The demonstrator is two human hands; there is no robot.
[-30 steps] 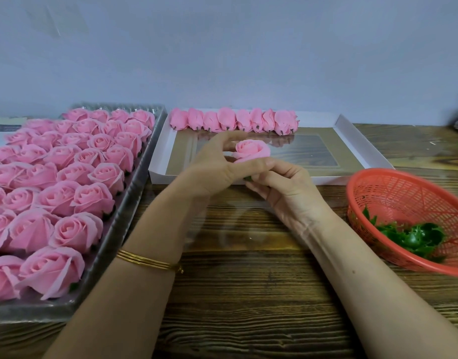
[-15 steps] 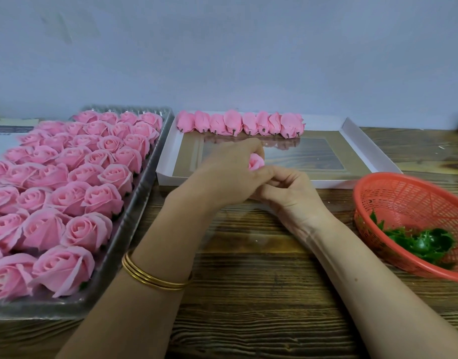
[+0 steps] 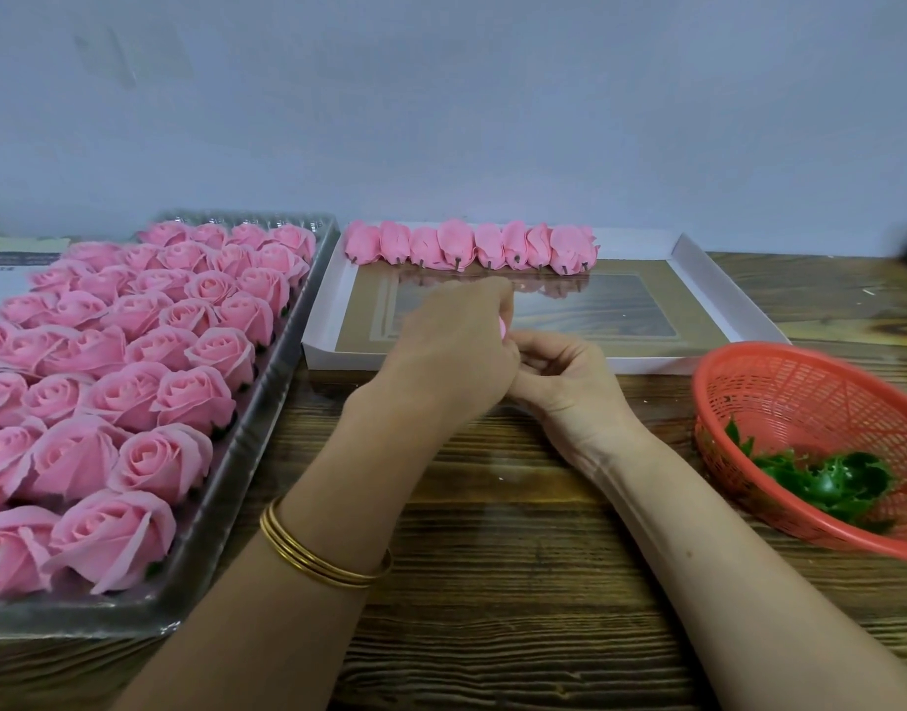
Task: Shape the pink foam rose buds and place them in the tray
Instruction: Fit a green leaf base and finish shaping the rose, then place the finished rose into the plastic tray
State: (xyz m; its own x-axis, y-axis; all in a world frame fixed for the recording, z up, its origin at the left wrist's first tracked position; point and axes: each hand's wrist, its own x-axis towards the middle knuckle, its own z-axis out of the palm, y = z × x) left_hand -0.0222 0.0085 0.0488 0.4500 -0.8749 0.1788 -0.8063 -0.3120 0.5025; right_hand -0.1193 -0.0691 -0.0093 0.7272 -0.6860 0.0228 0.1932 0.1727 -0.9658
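The left hand and right hand curl together around one pink rose bud (only a sliver shows) above the near edge of the white tray, where too hard a squeeze could crease or tear its foam petals.

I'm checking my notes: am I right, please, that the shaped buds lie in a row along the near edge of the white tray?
Not quite: the head view shows the shaped buds lie in a row along the far edge of the white tray, not the near edge.
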